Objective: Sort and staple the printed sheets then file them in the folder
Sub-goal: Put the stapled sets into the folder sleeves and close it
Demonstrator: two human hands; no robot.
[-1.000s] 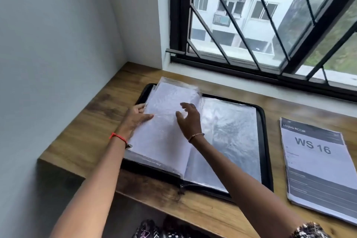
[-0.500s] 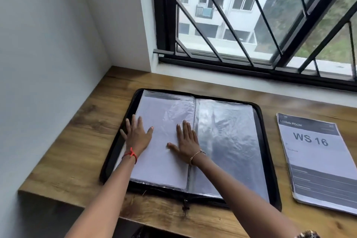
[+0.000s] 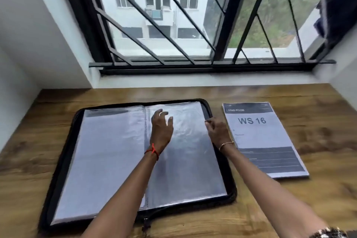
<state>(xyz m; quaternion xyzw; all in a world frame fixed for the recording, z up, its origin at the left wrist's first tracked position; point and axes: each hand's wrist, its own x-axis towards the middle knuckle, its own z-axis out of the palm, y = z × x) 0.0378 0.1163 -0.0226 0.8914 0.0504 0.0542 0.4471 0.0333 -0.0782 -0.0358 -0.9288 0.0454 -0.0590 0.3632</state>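
I see the left hand (image 3: 161,128) loosely curled, empty, above the open zip folder (image 3: 108,150). I cannot tell whether the curled right hand (image 3: 218,130) pinches its edge; the WS 16 sheets (image 3: 259,137) lie just right of that hand.

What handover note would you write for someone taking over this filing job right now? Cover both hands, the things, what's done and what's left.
Folder: open flat on the table.
Sheets: stacked on the table right of the folder, "WS 16" on top.
Left hand: over the folder's right page near the spine, fingers loosely curled, holding nothing.
Right hand: fingers curled at that page's outer edge; whether it pinches the page is unclear.
Done: folder open, sheets stacked.
Left: file the sheets in the folder; stapling cannot be confirmed from here.
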